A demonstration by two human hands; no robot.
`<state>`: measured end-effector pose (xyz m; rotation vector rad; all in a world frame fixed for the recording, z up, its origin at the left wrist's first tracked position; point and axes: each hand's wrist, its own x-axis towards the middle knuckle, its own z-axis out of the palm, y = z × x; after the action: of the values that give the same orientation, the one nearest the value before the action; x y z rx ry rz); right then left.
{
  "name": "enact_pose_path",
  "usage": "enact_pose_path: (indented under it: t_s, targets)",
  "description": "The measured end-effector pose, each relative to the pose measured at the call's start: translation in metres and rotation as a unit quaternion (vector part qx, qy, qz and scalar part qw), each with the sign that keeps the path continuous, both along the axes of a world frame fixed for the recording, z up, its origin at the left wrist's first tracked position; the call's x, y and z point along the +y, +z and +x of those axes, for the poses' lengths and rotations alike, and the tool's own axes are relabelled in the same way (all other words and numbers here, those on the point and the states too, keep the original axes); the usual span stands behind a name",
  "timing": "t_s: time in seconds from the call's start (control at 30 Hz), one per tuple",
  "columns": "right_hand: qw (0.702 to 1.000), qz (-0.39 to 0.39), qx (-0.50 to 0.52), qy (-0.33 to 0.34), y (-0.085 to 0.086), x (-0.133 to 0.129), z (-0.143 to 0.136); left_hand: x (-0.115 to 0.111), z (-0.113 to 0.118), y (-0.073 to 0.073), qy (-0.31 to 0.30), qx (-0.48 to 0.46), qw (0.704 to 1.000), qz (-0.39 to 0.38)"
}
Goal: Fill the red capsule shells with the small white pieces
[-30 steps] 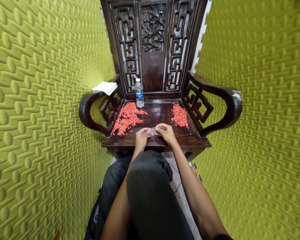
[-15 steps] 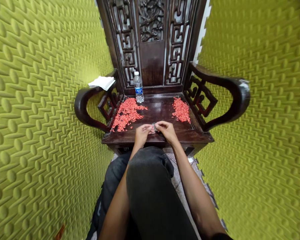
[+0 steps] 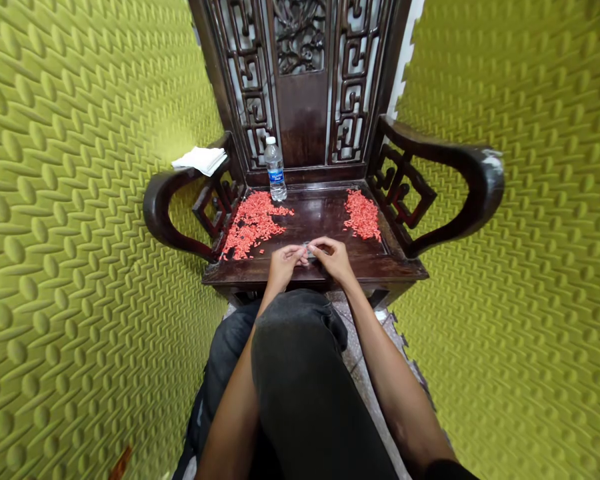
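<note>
Over the front of a dark wooden seat [image 3: 317, 220], my left hand [image 3: 285, 261] and my right hand [image 3: 333, 255] meet fingertip to fingertip. Both are closed in a pinch. Between them shows a small greyish piece [image 3: 308, 247], mostly covered by the fingers and too small to name. Small red pieces lie in a wide, loose pile [image 3: 255, 223] left of my hands. A tighter pile of the same red pieces [image 3: 363, 215] is on the right side of the seat.
A clear water bottle [image 3: 275, 170] with a blue label stands upright at the back left of the seat. Folded white tissue [image 3: 200, 160] rests on the left armrest [image 3: 155, 207]. The right armrest [image 3: 480, 193] curves outward. Textured green walls [image 3: 80, 267] stand on both sides.
The view has shifted slightly, so the chair sits a little higher in it. My hands stay together at the seat's front, with the fingers only slightly changed around the small piece.
</note>
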<state>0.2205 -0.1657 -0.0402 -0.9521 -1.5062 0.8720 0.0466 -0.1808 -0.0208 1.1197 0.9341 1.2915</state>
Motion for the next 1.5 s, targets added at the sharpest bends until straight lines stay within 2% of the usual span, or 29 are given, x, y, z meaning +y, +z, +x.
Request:
enact_pose_path:
  t_s: [0.67, 0.9, 1.5]
  targets:
    - [0.999, 0.029, -0.036, -0.026, 0.0035, -0.0063, -0.0030, -0.0005, 0.0024, -0.0025, 0.017, 0.001, 1.000, 0.014]
    - [0.998, 0.021, -0.044, -0.043, 0.0035, -0.0071, -0.0036, -0.0014, 0.0035, -0.0023, 0.027, 0.006, 0.999, 0.020]
    - [0.997, -0.009, -0.067, -0.036, 0.0044, -0.0092, -0.0067, -0.0012, 0.0049, -0.0034, 0.063, 0.043, 0.996, 0.052]
